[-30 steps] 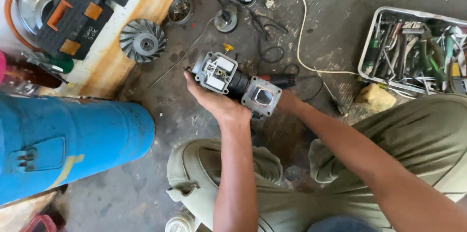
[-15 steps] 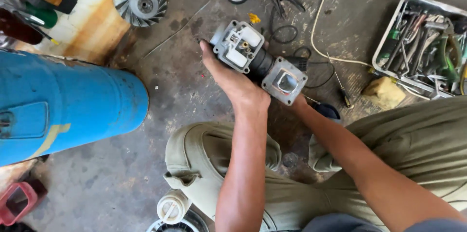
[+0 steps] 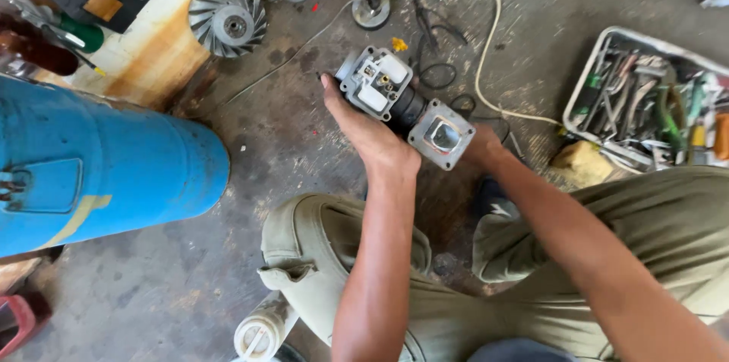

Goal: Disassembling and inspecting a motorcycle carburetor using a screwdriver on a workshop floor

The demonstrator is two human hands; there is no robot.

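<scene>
Where the head view looks straight down, a stained concrete floor [image 3: 250, 142] bears a blue cylinder [image 3: 99, 168] at left, a finned metal wheel [image 3: 227, 18] on a wooden board [image 3: 163, 58], a white cord [image 3: 486, 35] and a tray of hand tools [image 3: 645, 100] at right. Left hand [image 3: 364, 130] closed around the grey metal assembly [image 3: 406, 104], raised above the floor before the knees; right hand [image 3: 482, 145] grips its square flanged end from behind, fingers hidden
</scene>
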